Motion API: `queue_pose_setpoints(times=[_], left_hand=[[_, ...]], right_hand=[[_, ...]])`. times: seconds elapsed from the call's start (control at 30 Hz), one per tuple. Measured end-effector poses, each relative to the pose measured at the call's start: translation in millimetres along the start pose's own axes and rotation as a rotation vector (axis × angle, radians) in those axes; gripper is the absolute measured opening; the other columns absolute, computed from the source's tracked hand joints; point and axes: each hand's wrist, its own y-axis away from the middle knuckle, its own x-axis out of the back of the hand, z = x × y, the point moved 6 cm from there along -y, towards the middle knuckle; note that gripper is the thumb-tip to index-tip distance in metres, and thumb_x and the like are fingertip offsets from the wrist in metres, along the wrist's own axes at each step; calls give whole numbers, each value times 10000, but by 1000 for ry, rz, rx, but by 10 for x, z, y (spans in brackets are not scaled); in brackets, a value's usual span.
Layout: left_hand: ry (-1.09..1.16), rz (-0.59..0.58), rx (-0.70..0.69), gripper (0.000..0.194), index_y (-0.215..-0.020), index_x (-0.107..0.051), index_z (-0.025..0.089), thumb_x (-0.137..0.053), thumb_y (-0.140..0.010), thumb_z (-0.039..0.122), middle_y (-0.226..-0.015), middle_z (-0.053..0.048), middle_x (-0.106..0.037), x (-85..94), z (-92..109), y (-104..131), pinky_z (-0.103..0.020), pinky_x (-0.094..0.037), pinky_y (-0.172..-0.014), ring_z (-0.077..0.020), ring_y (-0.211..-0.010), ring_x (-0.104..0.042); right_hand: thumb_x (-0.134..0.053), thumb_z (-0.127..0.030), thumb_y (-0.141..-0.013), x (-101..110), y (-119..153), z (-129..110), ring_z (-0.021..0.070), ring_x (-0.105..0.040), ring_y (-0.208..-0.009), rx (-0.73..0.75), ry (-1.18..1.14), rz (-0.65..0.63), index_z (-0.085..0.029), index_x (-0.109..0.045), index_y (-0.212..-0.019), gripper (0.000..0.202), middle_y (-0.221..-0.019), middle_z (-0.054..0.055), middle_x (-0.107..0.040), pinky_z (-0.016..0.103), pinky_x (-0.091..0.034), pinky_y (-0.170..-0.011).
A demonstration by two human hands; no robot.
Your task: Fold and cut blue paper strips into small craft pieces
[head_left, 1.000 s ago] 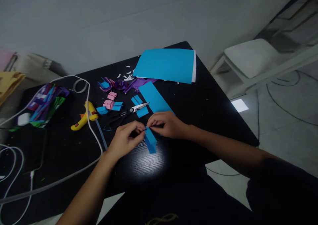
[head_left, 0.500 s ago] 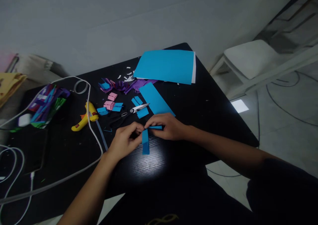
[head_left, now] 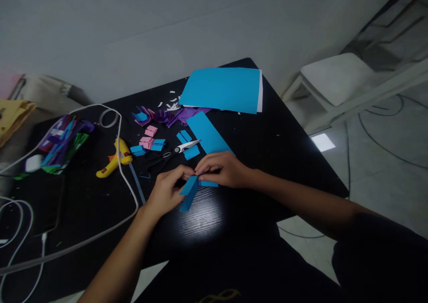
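Observation:
Between my two hands is a folded blue paper strip (head_left: 190, 195), its flaps hanging down toward the table. My left hand (head_left: 165, 189) pinches its upper left side, fingers closed. With thumb and fingers pressed together, my right hand (head_left: 224, 170) grips the same paper at its top right; part of the strip is hidden under those fingers. Just beyond the hands lie open scissors (head_left: 179, 149) with black handles, resting partly on small folded blue paper pieces (head_left: 183, 137). A longer blue paper piece (head_left: 209, 133) reaches under my right hand.
A yellow glue gun (head_left: 115, 160) lies left, its white cable looping across the black table (head_left: 284, 160). Blue sheets (head_left: 222, 89) are stacked at the back. Pink folded pieces (head_left: 147, 141), purple scraps (head_left: 190, 114) and white snippets sit mid-table. A white stool (head_left: 337, 78) stands right.
The blue strip has turned in my fingers: its hanging part now slants left and shows two spread flaps. The right end has dropped below my right fingers. Both hands stay nearly in place.

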Motion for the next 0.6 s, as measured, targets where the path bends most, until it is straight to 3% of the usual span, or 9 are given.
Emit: queue_pose_setpoints(times=[0.33,0.6], left_hand=[[35,34,41,26,-917,-693,182,-682,-901,200,-775,-8,-746,-10,-63,12,-195,-572,-656,-116,-663,-699],[116,45,169,71,-938,-711,195,-726,-902,255,-765,7,-740,-33,-235,67,-185,-570,-645,-106,-660,-701]], right_hand=[[-774,-198,-855,4,0,-5,172,-757,-910,-18,-34,9,-174,-784,-899,51,-1018,81,-775,281,-622,-768],[-809,-230,-820,-11,1,37,155,-736,-832,-140,-77,-22,-150,-743,-977,189,-937,61,-741,269,-616,-744]])
